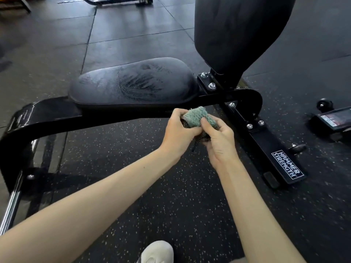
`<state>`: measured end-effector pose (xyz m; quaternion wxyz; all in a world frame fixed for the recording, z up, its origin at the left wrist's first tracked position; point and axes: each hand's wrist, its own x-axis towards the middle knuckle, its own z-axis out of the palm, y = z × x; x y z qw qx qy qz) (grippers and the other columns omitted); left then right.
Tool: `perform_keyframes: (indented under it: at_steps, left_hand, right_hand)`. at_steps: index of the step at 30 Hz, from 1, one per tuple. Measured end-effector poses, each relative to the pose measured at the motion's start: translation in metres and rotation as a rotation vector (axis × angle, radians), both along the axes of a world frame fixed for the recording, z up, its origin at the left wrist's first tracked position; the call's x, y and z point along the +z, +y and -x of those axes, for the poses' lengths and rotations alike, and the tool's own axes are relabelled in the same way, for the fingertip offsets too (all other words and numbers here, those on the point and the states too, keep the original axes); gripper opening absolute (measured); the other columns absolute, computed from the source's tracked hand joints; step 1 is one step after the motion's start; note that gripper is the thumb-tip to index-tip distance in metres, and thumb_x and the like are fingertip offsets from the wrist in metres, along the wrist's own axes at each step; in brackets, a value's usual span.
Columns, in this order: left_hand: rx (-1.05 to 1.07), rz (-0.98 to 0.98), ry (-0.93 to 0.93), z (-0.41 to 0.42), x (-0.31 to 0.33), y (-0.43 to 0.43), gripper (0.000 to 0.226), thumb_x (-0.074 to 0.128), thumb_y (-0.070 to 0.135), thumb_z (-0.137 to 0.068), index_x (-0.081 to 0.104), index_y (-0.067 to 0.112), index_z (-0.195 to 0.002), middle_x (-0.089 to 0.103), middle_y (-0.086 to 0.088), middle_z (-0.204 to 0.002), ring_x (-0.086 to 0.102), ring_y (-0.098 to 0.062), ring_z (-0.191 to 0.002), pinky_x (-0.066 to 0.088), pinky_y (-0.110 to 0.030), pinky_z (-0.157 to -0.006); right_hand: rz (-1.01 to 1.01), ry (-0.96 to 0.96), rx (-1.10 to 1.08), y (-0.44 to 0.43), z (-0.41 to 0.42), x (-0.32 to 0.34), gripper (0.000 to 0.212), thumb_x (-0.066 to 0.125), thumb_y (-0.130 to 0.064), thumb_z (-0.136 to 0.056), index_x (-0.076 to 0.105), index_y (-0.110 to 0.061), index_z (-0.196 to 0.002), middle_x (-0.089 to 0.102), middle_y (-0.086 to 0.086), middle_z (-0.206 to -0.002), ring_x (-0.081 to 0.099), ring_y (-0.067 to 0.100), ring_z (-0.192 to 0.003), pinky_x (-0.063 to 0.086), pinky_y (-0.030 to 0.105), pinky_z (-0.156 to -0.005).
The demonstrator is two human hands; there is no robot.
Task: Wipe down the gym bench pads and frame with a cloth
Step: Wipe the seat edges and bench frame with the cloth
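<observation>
A small folded teal cloth [197, 116] is held between both hands, just in front of the bench frame. My left hand [178, 131] grips its left side with curled fingers. My right hand [218, 141] pinches its right side with the thumb on top. Behind them lies the black seat pad [133, 84], streaked with damp wipe marks. The upright back pad [241, 33] rises at the upper right. The glossy black frame [53, 120] curves from the left under the seat to a bolted foot bar [269, 149] with white lettering.
Black speckled rubber floor [171, 196] spreads below my arms. A white shoe [157, 252] shows at the bottom edge. Another machine's base with a label [334, 118] sits at the right. A chrome bar [9, 211] runs at the lower left. More equipment stands at the top.
</observation>
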<state>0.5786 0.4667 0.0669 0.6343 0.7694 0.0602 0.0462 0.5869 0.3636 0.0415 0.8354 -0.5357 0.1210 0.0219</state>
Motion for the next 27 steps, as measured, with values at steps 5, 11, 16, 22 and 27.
perform_keyframes:
  at_steps: [5,11,16,22,27]
  left_hand:
    - [-0.008,0.055,0.007,0.003,-0.002,-0.001,0.018,0.07,0.021,-0.085,0.059,0.018,-0.097,0.062,0.002,-0.096,0.057,-0.008,-0.085,0.047,-0.016,-0.069]
    - [-0.092,0.063,0.097,0.001,-0.003,-0.007,0.01,0.057,0.031,-0.094,0.062,0.024,-0.098,0.067,-0.009,-0.104,0.063,-0.03,-0.094,0.05,-0.045,-0.083]
    - [-0.33,-0.012,0.072,-0.003,-0.002,-0.017,0.038,0.058,-0.002,-0.086,0.06,0.021,-0.115,0.064,0.007,-0.104,0.059,-0.004,-0.092,0.049,-0.02,-0.085]
    - [-0.354,-0.156,-0.01,-0.01,-0.012,-0.028,0.042,0.06,-0.011,-0.081,0.064,0.017,-0.113,0.069,-0.005,-0.103,0.064,-0.021,-0.095,0.054,-0.029,-0.08]
    - [-0.382,-0.145,0.015,-0.012,-0.013,-0.035,0.036,0.06,-0.002,-0.087,0.062,0.017,-0.118,0.065,-0.005,-0.107,0.062,-0.021,-0.095,0.057,-0.033,-0.082]
  right_hand:
    - [0.045,0.036,-0.041,-0.011,0.004,-0.005,0.022,0.061,-0.006,-0.092,0.063,-0.012,-0.113,0.07,0.011,-0.107,0.068,0.024,-0.094,0.055,0.038,-0.082]
    - [-0.038,0.097,-0.024,-0.029,0.009,-0.003,0.022,0.047,-0.006,-0.099,0.059,-0.013,-0.116,0.066,0.013,-0.11,0.068,0.025,-0.094,0.057,0.042,-0.081]
    - [-0.185,0.126,-0.052,-0.05,0.012,-0.008,0.022,0.044,-0.007,-0.101,0.054,-0.007,-0.12,0.064,0.018,-0.116,0.066,0.027,-0.093,0.056,0.044,-0.083]
    - [0.027,0.187,0.099,-0.059,0.016,-0.012,0.037,0.054,-0.04,-0.096,0.067,-0.009,-0.113,0.071,0.013,-0.109,0.067,0.024,-0.1,0.055,0.045,-0.089]
    - [0.112,0.156,0.145,-0.059,0.02,-0.018,0.034,0.065,-0.034,-0.09,0.064,-0.012,-0.116,0.069,0.008,-0.109,0.065,0.019,-0.103,0.058,0.037,-0.08]
